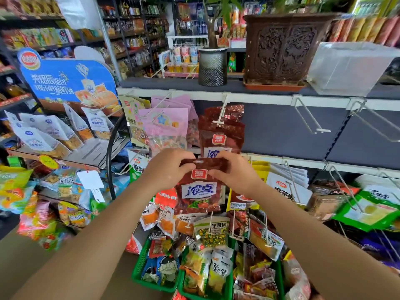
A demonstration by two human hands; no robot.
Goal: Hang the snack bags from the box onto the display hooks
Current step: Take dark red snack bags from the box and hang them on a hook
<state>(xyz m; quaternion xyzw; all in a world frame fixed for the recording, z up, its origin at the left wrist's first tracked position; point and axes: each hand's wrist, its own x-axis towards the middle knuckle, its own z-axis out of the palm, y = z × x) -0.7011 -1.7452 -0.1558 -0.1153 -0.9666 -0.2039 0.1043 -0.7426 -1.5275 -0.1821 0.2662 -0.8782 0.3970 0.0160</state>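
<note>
While the left hand (pixel 171 168) and right hand (pixel 234 173) pinch the top corners of a red snack bag (pixel 200 189) below its display hook (pixel 223 111), a missed hang-hole could drop it.

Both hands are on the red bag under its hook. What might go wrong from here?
1. The left hand and right hand crowd the hang hole of the held red bag, so the hook may miss it.
2. The hanging red bags reach nearly to the hook's tip; pushing could knock one off.
</note>
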